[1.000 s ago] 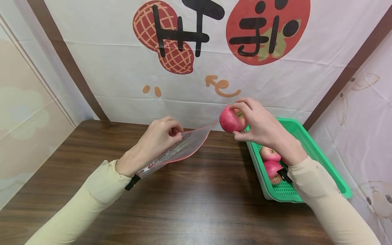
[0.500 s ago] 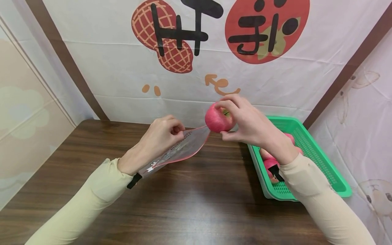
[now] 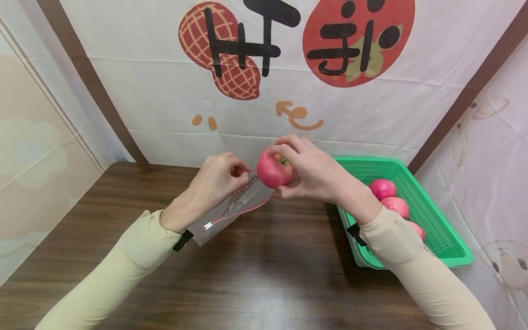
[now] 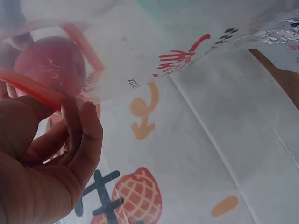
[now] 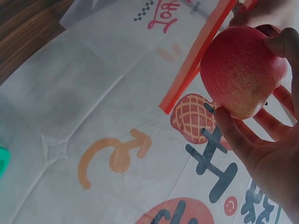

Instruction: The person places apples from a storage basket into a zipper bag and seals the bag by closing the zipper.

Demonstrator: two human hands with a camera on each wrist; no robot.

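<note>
On the bench (image 3: 255,293), a green basket (image 3: 461,262) stands toward the far right corner. Nearer the far edge's middle, a clear bag (image 3: 256,197) slants, its red-rimmed mouth running near left to far right. The left hand (image 3: 216,178) pinches that rim; the right hand (image 3: 317,172) grips an apple (image 3: 273,172) at the mouth, stem end toward the palm.

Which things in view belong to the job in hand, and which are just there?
Part of the job:
red apple, held by the right hand
clear bag with red edging, pinched by the left hand
probably the green basket and the apples inside

Just there:
wooden table
printed cloth backdrop
black wrist straps
</note>
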